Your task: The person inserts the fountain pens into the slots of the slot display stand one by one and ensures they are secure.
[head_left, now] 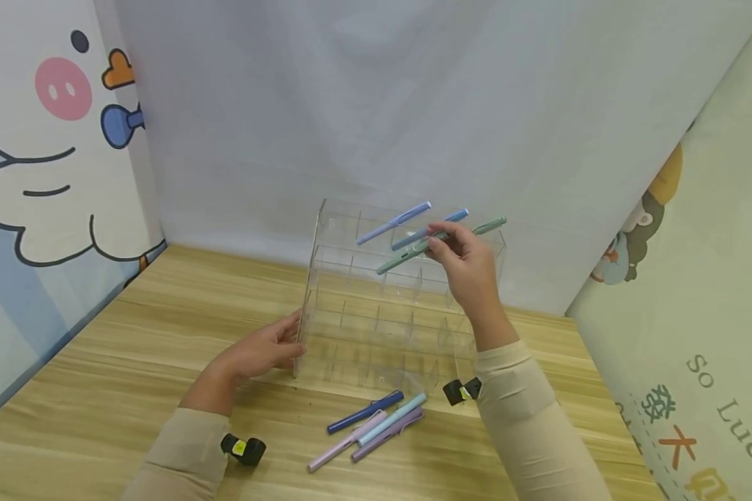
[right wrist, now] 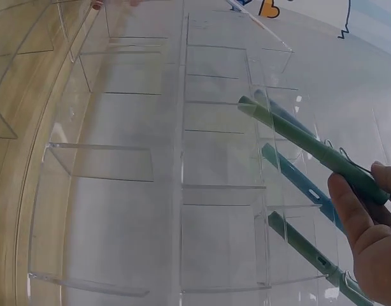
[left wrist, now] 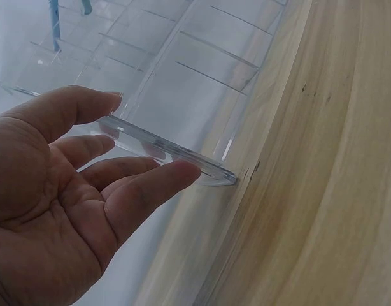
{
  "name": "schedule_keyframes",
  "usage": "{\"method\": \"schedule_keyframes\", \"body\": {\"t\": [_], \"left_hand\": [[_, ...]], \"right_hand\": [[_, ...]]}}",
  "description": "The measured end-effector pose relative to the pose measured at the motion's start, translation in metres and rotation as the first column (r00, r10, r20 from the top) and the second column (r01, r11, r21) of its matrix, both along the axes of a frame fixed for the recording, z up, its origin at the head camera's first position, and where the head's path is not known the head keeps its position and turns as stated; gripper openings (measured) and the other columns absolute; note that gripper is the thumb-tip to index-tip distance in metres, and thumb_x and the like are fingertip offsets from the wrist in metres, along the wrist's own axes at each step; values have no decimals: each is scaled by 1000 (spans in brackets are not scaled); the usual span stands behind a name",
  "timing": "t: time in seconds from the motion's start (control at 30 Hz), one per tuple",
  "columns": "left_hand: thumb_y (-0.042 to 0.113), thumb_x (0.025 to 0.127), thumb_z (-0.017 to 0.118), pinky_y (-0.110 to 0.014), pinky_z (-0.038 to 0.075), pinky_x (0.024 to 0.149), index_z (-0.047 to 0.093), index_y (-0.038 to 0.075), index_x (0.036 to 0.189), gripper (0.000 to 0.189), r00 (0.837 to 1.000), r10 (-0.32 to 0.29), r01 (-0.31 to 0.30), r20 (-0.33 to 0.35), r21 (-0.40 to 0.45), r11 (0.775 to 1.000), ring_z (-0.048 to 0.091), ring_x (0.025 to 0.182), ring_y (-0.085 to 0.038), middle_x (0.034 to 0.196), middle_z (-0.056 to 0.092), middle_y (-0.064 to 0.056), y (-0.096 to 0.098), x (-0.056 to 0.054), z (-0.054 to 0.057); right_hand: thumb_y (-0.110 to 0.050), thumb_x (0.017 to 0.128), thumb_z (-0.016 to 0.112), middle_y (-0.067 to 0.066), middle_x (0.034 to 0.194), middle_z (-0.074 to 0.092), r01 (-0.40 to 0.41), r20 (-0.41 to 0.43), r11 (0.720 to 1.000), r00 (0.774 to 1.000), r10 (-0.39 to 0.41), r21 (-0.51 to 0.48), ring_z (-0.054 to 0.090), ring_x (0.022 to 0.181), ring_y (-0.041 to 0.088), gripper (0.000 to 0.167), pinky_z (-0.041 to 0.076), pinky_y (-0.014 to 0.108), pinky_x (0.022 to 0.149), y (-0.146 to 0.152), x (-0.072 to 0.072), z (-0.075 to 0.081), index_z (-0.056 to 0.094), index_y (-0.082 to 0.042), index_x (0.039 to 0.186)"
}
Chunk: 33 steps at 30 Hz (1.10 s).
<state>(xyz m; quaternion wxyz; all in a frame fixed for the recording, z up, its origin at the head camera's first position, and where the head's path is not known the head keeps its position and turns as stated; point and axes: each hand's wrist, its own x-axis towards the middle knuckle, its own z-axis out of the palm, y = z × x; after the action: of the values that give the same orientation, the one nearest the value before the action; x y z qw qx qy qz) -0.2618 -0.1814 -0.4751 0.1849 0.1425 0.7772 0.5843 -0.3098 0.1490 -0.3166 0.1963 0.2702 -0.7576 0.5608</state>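
Wood-grain table (head_left: 163,327) is supporting a clear tiered rack (head_left: 363,323) right of my left hand (head_left: 260,355), which is pinching its side. My right hand (head_left: 468,264) is pinching a green pen (right wrist: 307,145) at the top tier, beside three racked pens (head_left: 407,239); four loose pens (head_left: 391,419) are lying between my hands, on the side nearer me.
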Motion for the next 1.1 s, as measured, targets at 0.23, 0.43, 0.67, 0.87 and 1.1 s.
{"method": "schedule_keyframes", "body": {"t": [0.23,0.43,0.67,0.87,1.1], "left_hand": [[33,99,60,-49,46,104,3,16,160,85,1000,-7,7,-6,9,1000,37,140,-41,162,15,-23,0,-1,-1],[31,99,60,-47,47,104,4,17,160,84,1000,-8,8,-6,20,1000,34,142,-40,162,16,-22,0,0,-1],[32,98,61,-46,48,103,5,17,160,85,1000,-4,4,-5,24,1000,33,142,-40,162,16,-21,0,-1,-1],[32,98,61,-46,48,103,4,16,160,85,1000,-4,5,-5,24,1000,33,142,-40,162,14,-21,0,-1,-3],[24,101,57,-47,47,103,4,16,160,80,1000,-1,1,0,20,1000,34,142,-40,162,14,-22,0,-1,-2]], "right_hand": [[-10,99,57,26,119,61,-31,36,1000,999,30,4,65,101,20,31,56,27,89,-4,-4,-10,58,8,124],[-12,100,56,24,121,61,-35,71,999,997,34,7,65,104,24,31,56,27,90,-10,-3,-17,58,7,124],[-13,100,56,25,122,60,-52,118,999,992,52,-7,64,107,27,30,55,27,91,-17,-3,-24,59,6,124],[-14,101,56,24,122,60,-58,147,998,987,58,-4,63,109,32,31,55,27,91,-21,-2,-27,59,5,124],[-14,101,55,22,123,61,-69,155,998,986,66,15,63,111,33,30,55,25,90,-24,-3,-29,59,5,124]]}}
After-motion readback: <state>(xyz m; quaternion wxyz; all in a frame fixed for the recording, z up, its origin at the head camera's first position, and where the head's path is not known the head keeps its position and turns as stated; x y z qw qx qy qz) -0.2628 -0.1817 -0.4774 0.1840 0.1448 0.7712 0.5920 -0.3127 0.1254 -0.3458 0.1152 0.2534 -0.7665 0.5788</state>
